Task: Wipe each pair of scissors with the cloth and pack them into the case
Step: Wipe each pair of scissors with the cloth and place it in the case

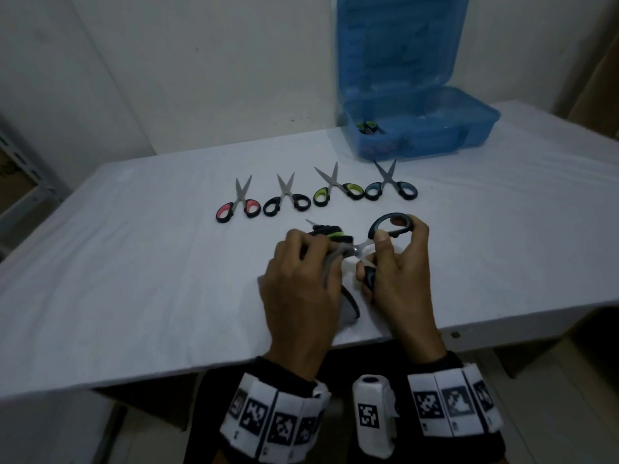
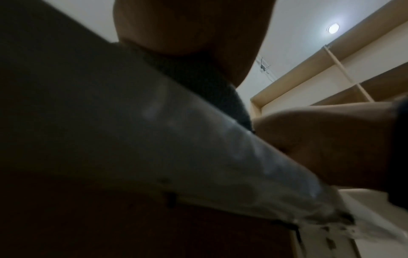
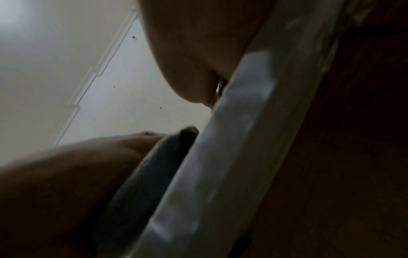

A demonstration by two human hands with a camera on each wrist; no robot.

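Observation:
My right hand (image 1: 402, 269) grips a pair of grey-handled scissors (image 1: 385, 218), spread wide open, just above the table near its front edge. Around one of the blades my left hand (image 1: 301, 259) pinches a grey cloth (image 1: 330, 269), whose end hangs down between my hands. The blade tips are hidden by that hand. A green-handled pair (image 1: 330, 233) lies right behind my left knuckles. Farther back lie a red pair (image 1: 237, 205), a black pair (image 1: 286, 199), another green pair (image 1: 338, 190) and a blue-grey pair (image 1: 390, 187). Both wrist views are dark and blurred.
An open blue plastic case (image 1: 469, 125) stands at the back right with its lid upright and a pair of scissors (image 1: 367, 127) inside. The table (image 1: 134, 262) has a white cover. A wall runs behind it, and a metal shelf (image 1: 23, 182) stands at the left.

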